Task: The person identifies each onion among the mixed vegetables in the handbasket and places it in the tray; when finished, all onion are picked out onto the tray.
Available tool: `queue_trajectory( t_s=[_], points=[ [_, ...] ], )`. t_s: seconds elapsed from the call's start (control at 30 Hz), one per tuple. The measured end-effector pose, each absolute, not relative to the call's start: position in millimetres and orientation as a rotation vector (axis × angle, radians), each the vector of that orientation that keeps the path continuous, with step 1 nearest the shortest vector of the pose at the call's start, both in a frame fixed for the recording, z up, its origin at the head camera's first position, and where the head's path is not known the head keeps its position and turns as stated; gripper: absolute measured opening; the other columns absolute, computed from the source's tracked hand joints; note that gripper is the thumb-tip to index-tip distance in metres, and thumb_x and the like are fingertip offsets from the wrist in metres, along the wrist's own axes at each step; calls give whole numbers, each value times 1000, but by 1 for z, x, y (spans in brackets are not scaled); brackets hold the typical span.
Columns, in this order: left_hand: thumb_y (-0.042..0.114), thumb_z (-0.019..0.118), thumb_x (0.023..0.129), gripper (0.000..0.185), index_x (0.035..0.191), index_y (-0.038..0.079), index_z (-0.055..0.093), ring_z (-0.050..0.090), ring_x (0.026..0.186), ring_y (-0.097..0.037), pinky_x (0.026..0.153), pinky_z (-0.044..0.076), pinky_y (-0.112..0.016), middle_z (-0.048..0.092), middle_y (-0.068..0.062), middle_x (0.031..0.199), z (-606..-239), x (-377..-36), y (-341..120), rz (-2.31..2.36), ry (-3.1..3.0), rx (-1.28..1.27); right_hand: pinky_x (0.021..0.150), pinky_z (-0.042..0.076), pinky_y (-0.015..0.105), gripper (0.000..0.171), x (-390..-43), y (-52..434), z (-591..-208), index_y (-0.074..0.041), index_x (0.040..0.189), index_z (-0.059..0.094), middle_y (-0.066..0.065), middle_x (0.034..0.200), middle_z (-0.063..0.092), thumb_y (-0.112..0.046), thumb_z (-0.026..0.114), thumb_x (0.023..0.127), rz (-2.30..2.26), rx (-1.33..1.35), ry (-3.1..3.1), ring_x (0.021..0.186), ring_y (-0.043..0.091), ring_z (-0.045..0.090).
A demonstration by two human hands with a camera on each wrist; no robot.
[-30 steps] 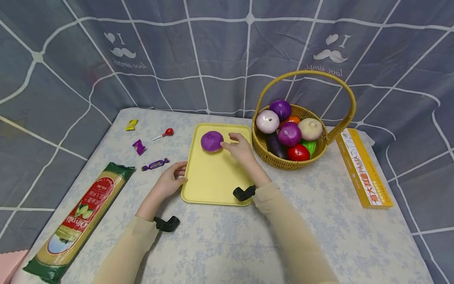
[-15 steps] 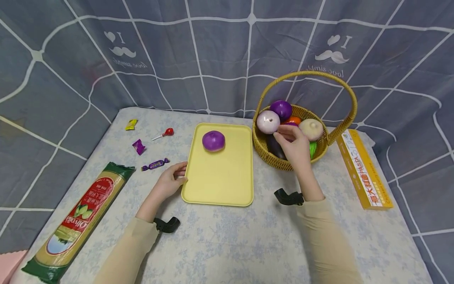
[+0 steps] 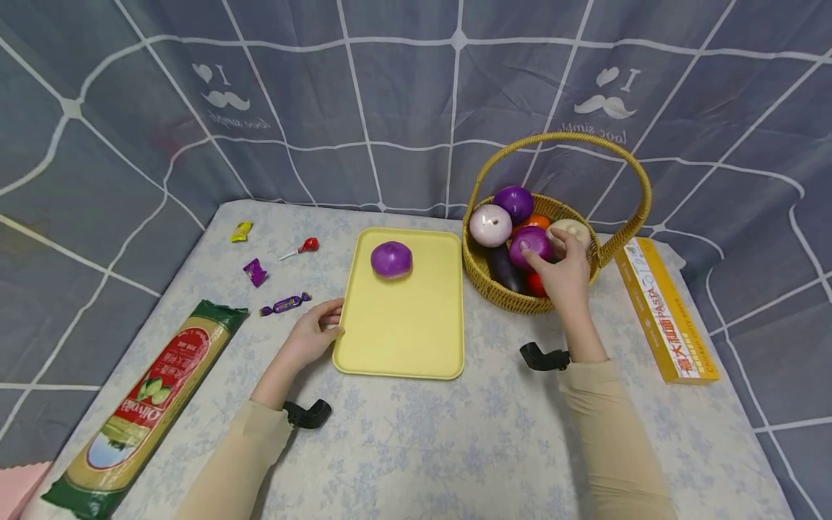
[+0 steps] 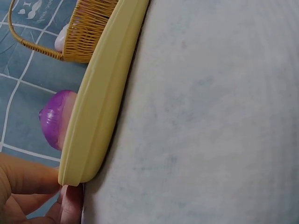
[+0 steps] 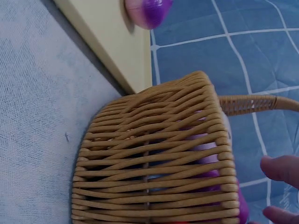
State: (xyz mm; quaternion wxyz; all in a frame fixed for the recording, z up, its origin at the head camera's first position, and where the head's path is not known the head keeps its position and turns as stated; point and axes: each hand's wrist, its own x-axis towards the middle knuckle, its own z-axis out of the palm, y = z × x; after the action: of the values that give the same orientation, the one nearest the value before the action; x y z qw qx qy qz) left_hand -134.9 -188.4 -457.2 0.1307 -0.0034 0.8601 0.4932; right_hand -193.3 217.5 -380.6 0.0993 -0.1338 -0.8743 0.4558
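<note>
My left hand (image 3: 315, 331) rests at the left edge of the yellow tray (image 3: 403, 339), with thumb and fingertips right at the rim. In the left wrist view the thumb meets the tray corner and other fingers lie lower beside it. A purple toy onion (image 3: 391, 260) sits on the tray's far half. My right hand (image 3: 568, 278) is over the wicker basket (image 3: 503, 297), thumb and fingers apart. Its thumb overlaps a purple onion (image 3: 529, 245) and its fingers overlap a cream-coloured round vegetable (image 3: 560, 230). In the right wrist view the basket wall hides most contents.
The basket also holds a white onion (image 3: 490, 225), an eggplant (image 3: 505, 271) and other vegetables under its tall handle (image 3: 640, 173). A pasta box (image 3: 669, 318) lies at right, a spaghetti packet (image 3: 149, 404) at left. Several candies surround a red lollipop (image 3: 308, 245).
My right hand has left the onion on the tray and moved right to the basket, then slightly farther right across its contents. The left hand stays at the tray edge.
</note>
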Motion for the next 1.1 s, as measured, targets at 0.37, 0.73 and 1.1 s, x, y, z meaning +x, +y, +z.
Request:
queue_trajectory(
  t_s=[0.37, 0.73, 1.1],
  points=[
    [-2, 53, 96, 56, 149, 0, 38, 53, 120, -34, 92, 50, -36, 51, -23, 136, -461, -136, -189, 1455, 2480, -13, 114, 34, 50, 74, -200, 214, -387, -6, 148, 42, 19, 146, 49, -30, 76, 86, 1251, -385, -2646, 135, 37, 45],
    [-1, 54, 96, 55, 149, 0, 39, 52, 121, -35, 95, 48, -39, 52, -22, 137, -462, -136, -189, 1465, 2473, -12, 117, 29, 51, 78, -207, 211, -396, -1, 148, 39, 22, 149, 42, -21, 78, 84, 1196, -314, -2675, 139, 38, 38],
    [-3, 53, 95, 55, 148, -2, 39, 53, 120, -35, 92, 50, -38, 52, -24, 135, -461, -136, -189, 1470, 2483, -9, 116, 30, 52, 77, -208, 211, -403, -2, 147, 40, 21, 148, 41, -15, 80, 82, 1128, -288, -2675, 138, 38, 39]
  ],
)
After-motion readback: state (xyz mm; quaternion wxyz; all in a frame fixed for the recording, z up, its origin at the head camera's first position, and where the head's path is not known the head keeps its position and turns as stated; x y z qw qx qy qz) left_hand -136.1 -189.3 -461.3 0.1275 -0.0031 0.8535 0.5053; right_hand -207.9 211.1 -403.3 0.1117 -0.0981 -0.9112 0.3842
